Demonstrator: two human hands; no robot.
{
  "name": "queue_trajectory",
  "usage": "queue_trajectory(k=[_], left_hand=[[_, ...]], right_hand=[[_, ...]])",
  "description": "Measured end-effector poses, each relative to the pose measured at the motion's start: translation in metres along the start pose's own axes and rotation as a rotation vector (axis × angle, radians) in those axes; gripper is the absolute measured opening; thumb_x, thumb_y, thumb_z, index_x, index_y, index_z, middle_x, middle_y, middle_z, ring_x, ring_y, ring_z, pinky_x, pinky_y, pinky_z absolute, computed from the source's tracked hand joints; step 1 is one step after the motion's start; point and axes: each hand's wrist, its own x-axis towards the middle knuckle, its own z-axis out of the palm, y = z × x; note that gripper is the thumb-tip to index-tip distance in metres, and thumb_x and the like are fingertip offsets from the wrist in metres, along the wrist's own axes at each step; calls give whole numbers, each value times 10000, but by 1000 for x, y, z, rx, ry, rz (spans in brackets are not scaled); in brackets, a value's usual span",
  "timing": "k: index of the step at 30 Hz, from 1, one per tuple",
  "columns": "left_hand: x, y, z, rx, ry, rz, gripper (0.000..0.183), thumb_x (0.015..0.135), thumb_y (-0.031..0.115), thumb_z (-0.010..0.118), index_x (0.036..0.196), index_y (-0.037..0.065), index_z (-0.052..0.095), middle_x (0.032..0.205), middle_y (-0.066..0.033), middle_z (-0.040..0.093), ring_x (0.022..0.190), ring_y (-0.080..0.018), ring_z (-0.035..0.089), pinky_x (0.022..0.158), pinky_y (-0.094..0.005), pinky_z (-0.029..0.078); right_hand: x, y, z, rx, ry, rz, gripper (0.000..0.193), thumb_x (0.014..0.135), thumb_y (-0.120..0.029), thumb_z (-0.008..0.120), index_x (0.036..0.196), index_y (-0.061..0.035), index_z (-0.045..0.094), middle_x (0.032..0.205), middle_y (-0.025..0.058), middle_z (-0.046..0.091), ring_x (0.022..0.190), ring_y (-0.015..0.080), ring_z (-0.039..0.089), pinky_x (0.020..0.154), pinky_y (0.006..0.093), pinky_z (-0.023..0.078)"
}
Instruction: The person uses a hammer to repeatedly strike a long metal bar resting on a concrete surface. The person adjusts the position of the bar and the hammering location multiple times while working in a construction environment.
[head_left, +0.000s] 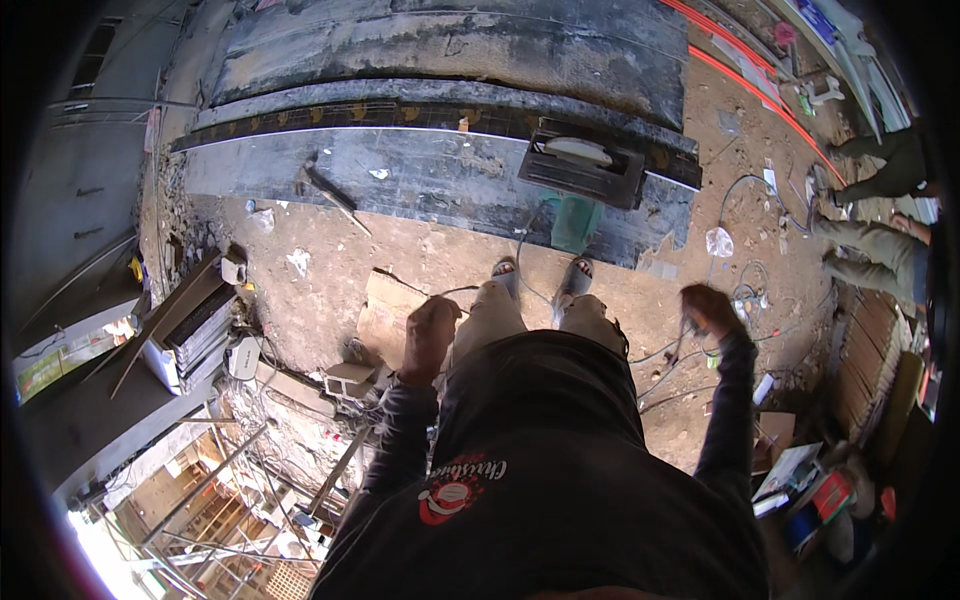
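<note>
My left hand (431,330) is closed in front of my left thigh, and a thin dark strand shows at its fingers; what it is I cannot make out. Out to the right, my right hand (712,310) has its fingers curled round a dark cable (684,338), which hangs down toward the floor. Ahead of my feet, a black float with a pale handle (583,165) lies across the edge of the dark boards (450,165). Partly under it is a green tool body (577,222), with a cable running from it toward my feet. Farther left, a hammer (335,197) rests on the boards' near edge.
Cardboard (388,312) and rubble lie on the dirt floor at my left. Cables loop around on the right, with orange conduit (768,95) beyond. Other people's legs (880,240) are at the far right. Scaffold-like poles (215,485) rise at lower left.
</note>
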Motion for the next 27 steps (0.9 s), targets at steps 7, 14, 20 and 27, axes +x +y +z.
queue_trajectory(k=[7, 14, 20, 27], left_hand=[[-10, -33, -14, 287, 78, 282, 199, 946, 94, 481, 828, 29, 627, 603, 17, 498, 504, -52, 426, 455, -250, 334], [48, -95, -58, 419, -62, 134, 92, 882, 58, 575, 888, -4, 642, 797, -134, 651, 729, -175, 628, 638, -325, 498], [115, -70, -92, 117, 59, -368, 147, 905, 140, 607, 906, -5, 632, 768, -186, 638, 682, -306, 628, 646, -390, 491], [119, -105, -116, 215, 90, -268, 150, 878, 121, 611, 919, -23, 620, 776, -158, 645, 737, -287, 646, 701, -386, 494]], right_hand=[[239, -52, -107, 690, 259, 423, 443, 848, -180, 705, 1246, -74, 543, 975, 12, 556, 858, 114, 565, 646, 287, 516], [474, -70, -41, 630, 123, 554, 622, 732, -240, 809, 1255, -47, 533, 1081, 97, 613, 957, 202, 633, 706, 329, 562], [630, 30, 72, 6, 142, 439, 694, 620, -335, 864, 1168, 6, 610, 1046, 197, 672, 992, 287, 650, 856, 395, 526], [704, 92, 121, -388, 205, 337, 675, 703, -358, 829, 1244, -30, 591, 1236, 226, 578, 1167, 357, 557, 1000, 427, 450]])
